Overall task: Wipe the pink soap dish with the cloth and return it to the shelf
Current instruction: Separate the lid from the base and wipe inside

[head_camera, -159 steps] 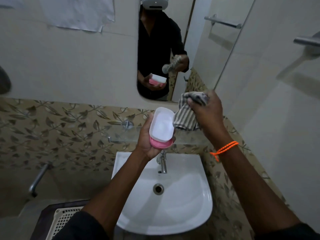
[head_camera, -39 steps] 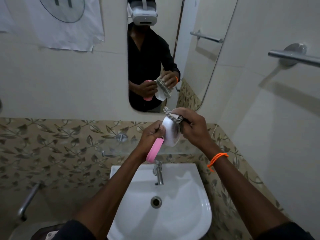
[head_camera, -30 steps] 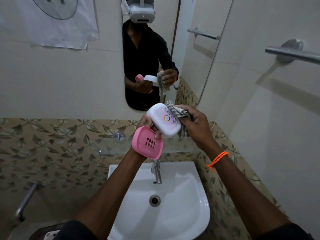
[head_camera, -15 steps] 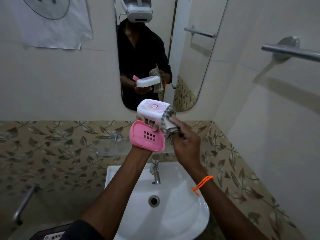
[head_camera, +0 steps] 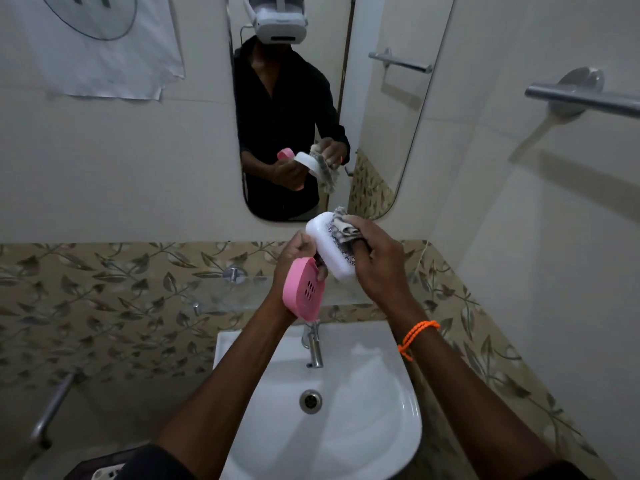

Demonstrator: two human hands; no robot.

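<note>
2 parts make up the pink soap dish (head_camera: 304, 289): its pink slotted tray hangs open below, and its white lid (head_camera: 329, 247) is raised above the sink (head_camera: 363, 410). The left hand (head_camera: 294, 258) grips the dish where the 2 parts meet. The right hand (head_camera: 374, 261) bunches the cloth (head_camera: 343, 226) against the lid's outer face, fingers curled round it. Wiping looks to be under way, the lid being done; I cannot tell whether the tray is clean. Closing the dish and setting it back on the glass shelf (head_camera: 225, 289) behind remains.
</note>
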